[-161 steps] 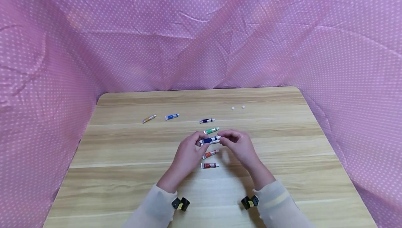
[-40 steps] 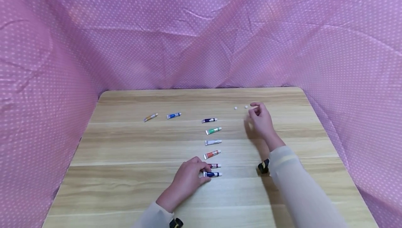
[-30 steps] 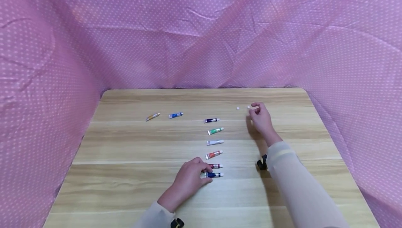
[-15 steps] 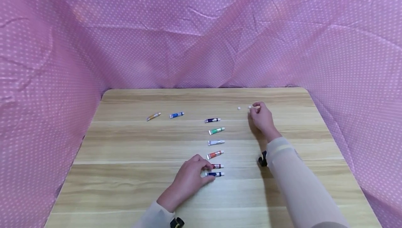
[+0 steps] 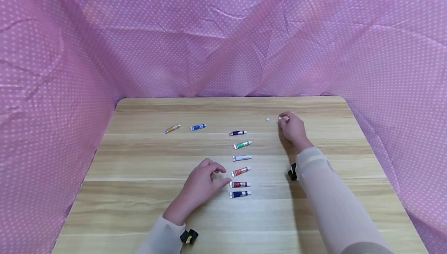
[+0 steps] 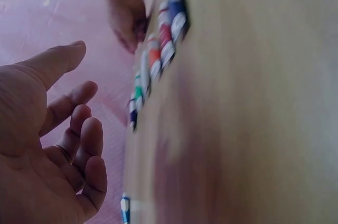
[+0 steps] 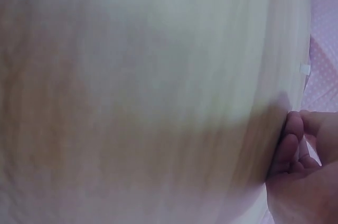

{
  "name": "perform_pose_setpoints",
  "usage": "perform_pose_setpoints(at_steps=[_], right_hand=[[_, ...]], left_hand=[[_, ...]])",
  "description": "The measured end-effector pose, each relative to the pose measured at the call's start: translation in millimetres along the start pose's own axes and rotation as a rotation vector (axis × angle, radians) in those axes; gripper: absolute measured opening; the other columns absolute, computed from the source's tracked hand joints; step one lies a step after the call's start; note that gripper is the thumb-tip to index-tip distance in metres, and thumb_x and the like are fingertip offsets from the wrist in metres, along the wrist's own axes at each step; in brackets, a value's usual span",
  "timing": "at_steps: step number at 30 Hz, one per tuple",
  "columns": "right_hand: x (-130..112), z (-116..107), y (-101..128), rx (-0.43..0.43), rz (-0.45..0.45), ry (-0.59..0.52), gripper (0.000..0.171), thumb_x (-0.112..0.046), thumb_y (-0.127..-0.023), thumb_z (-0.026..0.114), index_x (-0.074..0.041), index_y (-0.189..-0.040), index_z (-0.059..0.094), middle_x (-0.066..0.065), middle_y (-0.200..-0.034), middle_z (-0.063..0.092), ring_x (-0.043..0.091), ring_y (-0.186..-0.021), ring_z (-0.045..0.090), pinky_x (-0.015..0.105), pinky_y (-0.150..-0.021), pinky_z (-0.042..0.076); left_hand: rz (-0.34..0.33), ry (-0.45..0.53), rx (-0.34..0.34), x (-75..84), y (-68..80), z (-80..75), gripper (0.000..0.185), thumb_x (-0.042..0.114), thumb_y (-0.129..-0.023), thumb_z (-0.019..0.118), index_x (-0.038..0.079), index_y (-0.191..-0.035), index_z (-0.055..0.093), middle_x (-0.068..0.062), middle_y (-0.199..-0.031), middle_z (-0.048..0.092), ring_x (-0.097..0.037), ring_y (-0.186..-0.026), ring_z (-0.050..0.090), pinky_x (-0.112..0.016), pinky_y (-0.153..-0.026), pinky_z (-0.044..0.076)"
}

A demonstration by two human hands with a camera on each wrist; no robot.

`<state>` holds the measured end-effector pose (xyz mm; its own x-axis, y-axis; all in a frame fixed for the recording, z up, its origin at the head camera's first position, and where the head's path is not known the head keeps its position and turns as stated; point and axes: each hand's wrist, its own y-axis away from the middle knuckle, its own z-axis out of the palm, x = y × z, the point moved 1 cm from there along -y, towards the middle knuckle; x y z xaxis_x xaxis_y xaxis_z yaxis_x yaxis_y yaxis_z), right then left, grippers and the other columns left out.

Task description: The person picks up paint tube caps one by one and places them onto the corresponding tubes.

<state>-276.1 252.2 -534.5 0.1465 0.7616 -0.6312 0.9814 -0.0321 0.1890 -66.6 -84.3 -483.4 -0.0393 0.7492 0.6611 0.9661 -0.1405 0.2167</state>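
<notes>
A column of several small paint tubes lies mid-table. From far to near they are navy (image 5: pixel 238 133), green (image 5: pixel 242 145), white (image 5: pixel 242 157), orange (image 5: pixel 241 171), dark red (image 5: pixel 239 184) and dark blue (image 5: pixel 239 194). My left hand (image 5: pixel 223 175) hovers just left of the orange and dark red tubes, fingers relaxed and spread, holding nothing. The left wrist view shows its bare palm (image 6: pixel 58 145) beside the tube column (image 6: pixel 158 49). My right hand (image 5: pixel 283 118) rests far right on the table (image 5: pixel 139 207), thumb and curled fingers (image 7: pixel 292 134) pinching a small white cap beside two loose caps (image 5: pixel 268 119).
A yellow tube (image 5: pixel 172 128) and a blue tube (image 5: pixel 198 127) lie apart at the far left. Pink dotted cloth (image 5: pixel 223 44) walls the table on three sides. Small black wrist cameras (image 5: pixel 292 171) sit at both sleeves.
My left hand has let go of the dark blue tube at the near end of the column and drawn back up and left. The right hand stays by the caps.
</notes>
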Motion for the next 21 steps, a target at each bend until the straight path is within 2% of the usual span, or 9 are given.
perform_pose_setpoints(at_steps=[10, 18, 21], right_hand=[[-3.5, 3.3, -0.9, 0.042, -0.002, 0.028, 0.028, -0.022, -0.11, 0.055, -0.009, -0.129, 0.071, 0.02, -0.113, 0.075, 0.033, -0.101, 0.066, 0.047, -0.092, 0.054], [-3.7, 6.1, 0.2, 0.054, 0.011, 0.018, 0.027, -0.023, -0.11, 0.055, -0.009, -0.128, 0.071, 0.022, -0.123, 0.074, 0.036, -0.107, 0.068, 0.051, -0.097, 0.056], [-3.0, 6.9, 1.0, 0.052, 0.016, -0.005, 0.027, -0.023, -0.111, 0.056, -0.009, -0.128, 0.07, 0.021, -0.121, 0.074, 0.035, -0.105, 0.068, 0.048, -0.094, 0.056]], left_hand=[[-0.023, -0.005, 0.109, -3.3, -13.2, -31.5, 0.035, 0.045, -0.095, 0.084, 0.022, -0.12, 0.08, 0.001, -0.119, 0.068, -0.016, -0.098, 0.062, -0.033, -0.085, 0.055], [-0.054, 0.016, 0.12, -14.9, -21.8, -45.8, 0.037, 0.045, -0.099, 0.08, 0.021, -0.126, 0.077, -0.002, -0.124, 0.067, -0.02, -0.103, 0.062, -0.039, -0.09, 0.058], [-0.069, 0.019, 0.122, -21.4, -26.6, -49.9, 0.037, 0.044, -0.1, 0.079, 0.021, -0.129, 0.075, -0.002, -0.127, 0.066, -0.021, -0.105, 0.063, -0.04, -0.091, 0.059]])
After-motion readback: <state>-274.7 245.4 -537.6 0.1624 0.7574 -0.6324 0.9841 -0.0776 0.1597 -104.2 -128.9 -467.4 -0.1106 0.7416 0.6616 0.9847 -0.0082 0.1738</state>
